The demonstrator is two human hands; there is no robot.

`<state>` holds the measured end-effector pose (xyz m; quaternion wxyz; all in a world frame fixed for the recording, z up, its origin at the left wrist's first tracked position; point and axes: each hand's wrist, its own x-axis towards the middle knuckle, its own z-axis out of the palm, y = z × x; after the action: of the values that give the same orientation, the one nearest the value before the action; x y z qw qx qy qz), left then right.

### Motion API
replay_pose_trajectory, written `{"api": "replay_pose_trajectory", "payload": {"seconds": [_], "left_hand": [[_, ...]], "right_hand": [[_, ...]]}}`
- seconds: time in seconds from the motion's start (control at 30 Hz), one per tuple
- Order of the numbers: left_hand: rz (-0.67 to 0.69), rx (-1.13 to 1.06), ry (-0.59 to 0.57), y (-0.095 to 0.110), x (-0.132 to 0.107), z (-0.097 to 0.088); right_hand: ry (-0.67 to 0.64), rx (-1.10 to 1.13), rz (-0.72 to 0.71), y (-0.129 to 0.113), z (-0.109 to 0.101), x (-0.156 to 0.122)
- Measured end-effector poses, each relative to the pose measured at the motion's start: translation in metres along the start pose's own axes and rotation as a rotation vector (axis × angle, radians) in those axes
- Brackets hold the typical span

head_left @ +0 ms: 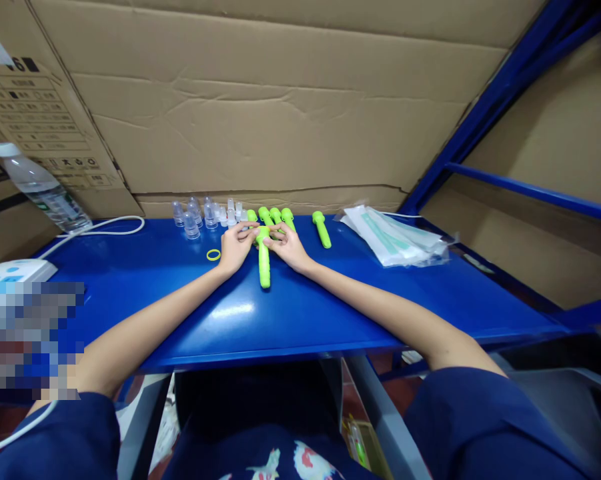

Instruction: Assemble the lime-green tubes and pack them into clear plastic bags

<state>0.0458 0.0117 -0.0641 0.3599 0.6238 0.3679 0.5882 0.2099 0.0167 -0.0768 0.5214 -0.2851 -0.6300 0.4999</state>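
Note:
Both my hands meet at the head of a lime-green plastic handle (264, 267), whose grip points toward me above the blue table. Fingers of my left hand (237, 247) pinch the left side of its head. On the other side, my right hand (290, 248) grips the head with thumb and fingertips. Just behind my hands stands a row of similar green handles (276, 215), partly hidden. One more green handle (323, 230) lies apart to the right. A yellow ring (213, 255) rests left of my left hand. Clear plastic cups (191, 227) stand at the back left.
Plastic-wrapped packets (390, 237) lie at the back right. A water bottle (43, 190) leans at the left, near a white cable and power strip (25, 270). Cardboard (280, 113) walls the back, and a blue metal frame (480, 120) rises at the right.

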Motion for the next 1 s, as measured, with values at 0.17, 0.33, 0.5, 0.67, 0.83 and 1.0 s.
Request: {"api": "replay_pose_trajectory", "payload": {"seconds": [0.17, 0.33, 0.5, 0.67, 0.83, 1.0], "left_hand": [[0.041, 0.040, 0.048, 0.005, -0.004, 0.005], [0.062, 0.180, 0.083, 0.012, -0.009, 0.006], [0.054, 0.199, 0.069, 0.012, -0.009, 0.005], [-0.002, 0.075, 0.002, 0.009, -0.009, 0.007], [0.068, 0.057, -0.122, 0.004, -0.009, 0.008], [0.148, 0.244, -0.371, -0.004, -0.003, -0.003]], "right_hand": [[-0.031, -0.013, -0.040, 0.006, 0.001, 0.002], [0.006, -0.127, -0.114, 0.009, 0.002, -0.002], [0.057, -0.216, -0.136, 0.009, 0.003, -0.005], [0.068, -0.177, -0.145, 0.010, -0.001, -0.001], [0.097, -0.187, -0.159, 0.012, -0.007, 0.003], [0.090, -0.138, -0.151, 0.015, -0.009, 0.004]]}}
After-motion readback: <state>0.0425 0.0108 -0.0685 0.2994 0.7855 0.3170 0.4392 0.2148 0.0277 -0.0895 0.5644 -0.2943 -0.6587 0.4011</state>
